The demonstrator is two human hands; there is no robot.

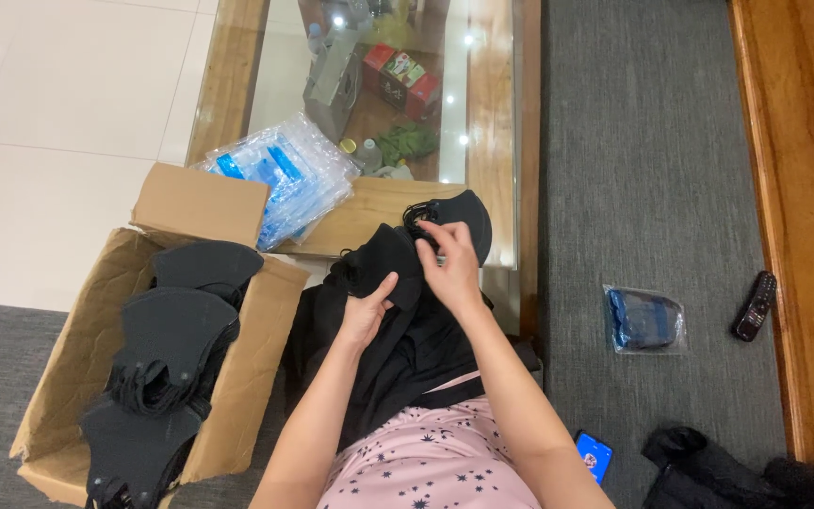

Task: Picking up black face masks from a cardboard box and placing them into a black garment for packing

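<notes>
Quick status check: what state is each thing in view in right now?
Left hand: gripping a black mask.
Right hand: pinching the ear loops of the black mask.
Cardboard box: flaps open, filled with black masks.
Clear bags: piled on the table edge.
Blue packet: sealed, flat on the grey carpet.
Smartphone: screen lit.

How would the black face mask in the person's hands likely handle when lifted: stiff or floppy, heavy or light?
The black face mask probably holds its curve, since its cupped panel keeps a rounded edge while the right hand pinches only one end. It seems light: fingertips alone carry it. Its ear loops look limp and bunched, so they may snag. The left hand steadies the masks below.
</notes>
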